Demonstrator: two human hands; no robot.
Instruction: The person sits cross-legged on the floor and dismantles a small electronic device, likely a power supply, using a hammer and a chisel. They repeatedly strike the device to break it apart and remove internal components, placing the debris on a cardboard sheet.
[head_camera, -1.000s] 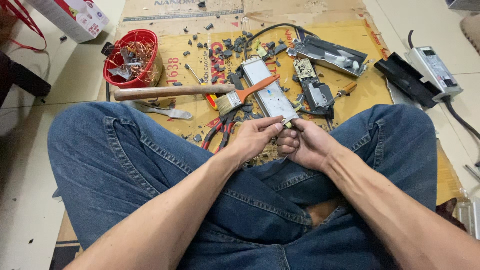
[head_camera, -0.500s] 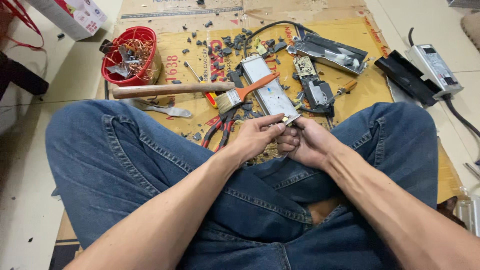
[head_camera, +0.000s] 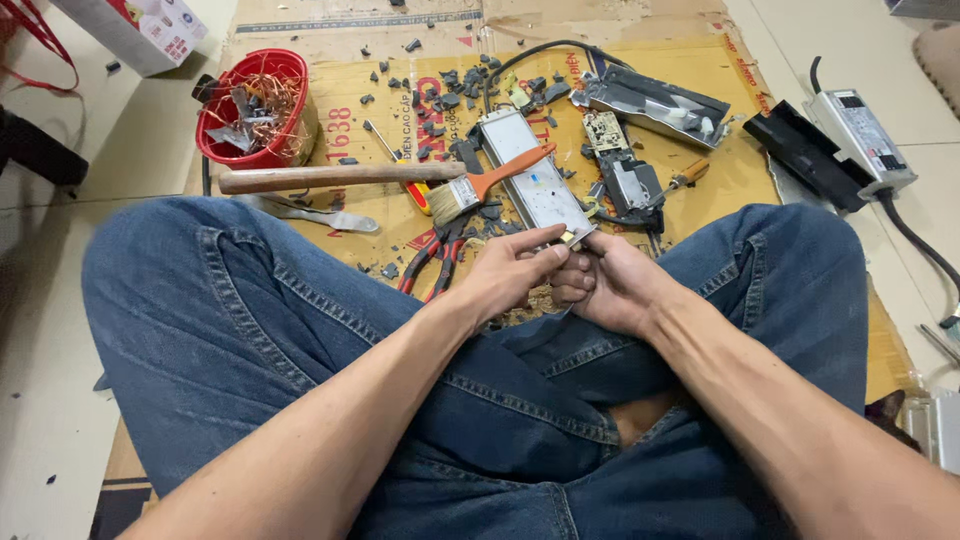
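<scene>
small part: tiny pale metal/plastic piece (head_camera: 572, 238), pinched between both hands, over the gap between the knees, just above the cardboard edge
left hand: (head_camera: 508, 270) closed on the part, thumb + forefinger tips nipping its near end; comes in from lower left
right hand: (head_camera: 610, 282) fingers curled shut, gripping the part's other side from underneath; knuckles touching left hand's fingertips
relation: part sits at the meeting pt of both hands, fwd of the palms; neither hand clearly nearer, both on it. Long axis: too small to tell, seems to run left-right across the fingertips
room: open air over lap; jeans-clad knees (head_camera: 250, 300) close in on both sides, so free space is fwd toward the cardboard or straight up
just ahead: grey oblong metal case (head_camera: 530, 180) lies lengthwise away from the hands, its near end just beyond the fingertips; orange-handled paintbrush (head_camera: 490, 185) laid across it, bristles to the left
left of hands: red-handled pliers (head_camera: 435, 260) near left wrist; wooden-handled hammer (head_camera: 330, 177) lying crosswise; red bowl (head_camera: 225, 145) w/ copper wire scraps, well apart
right of case: circuit board (head_camera: 605, 130) + dark parts, small screwdriver (head_camera: 688, 175), open metal housing (head_camera: 655, 100) further back
floor: cardboard sheet (head_camera: 400, 90) strewn w/ black broken bits; 2 more power units (head_camera: 860, 130) off its right edge, cables trailing
</scene>
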